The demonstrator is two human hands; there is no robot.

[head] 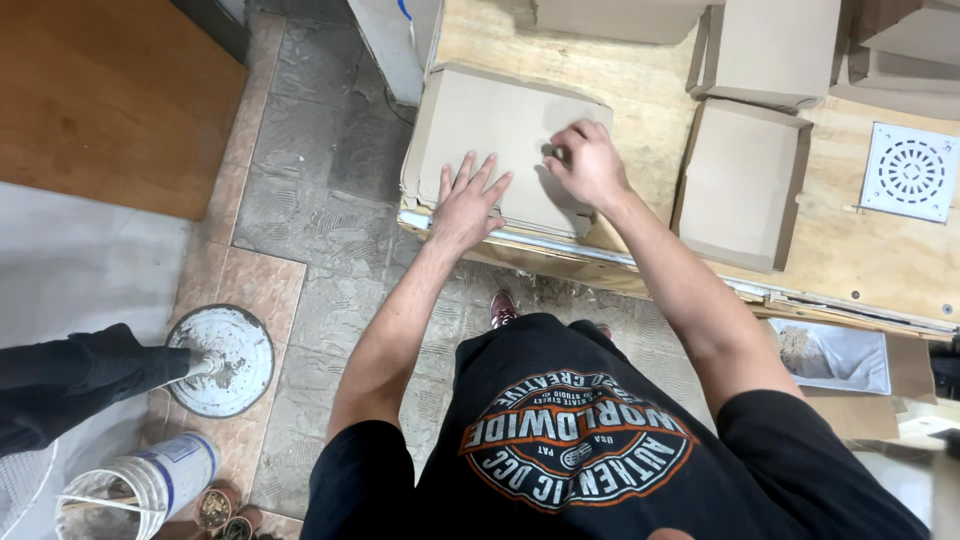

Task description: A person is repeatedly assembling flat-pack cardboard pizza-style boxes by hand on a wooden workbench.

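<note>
Two bare hands are pressing on a stack of flat brown cardboard sheets at the near left corner of a pale plywood bench.

The left hand is lying flat with its fingers spread open on the stack's near edge; the right hand is curling its fingers closed on the top sheet. Folded brown cardboard boxes are sitting further right, and a white square drain grate is lying near the right edge. Below, grey and tan floor tiles are showing.
</note>
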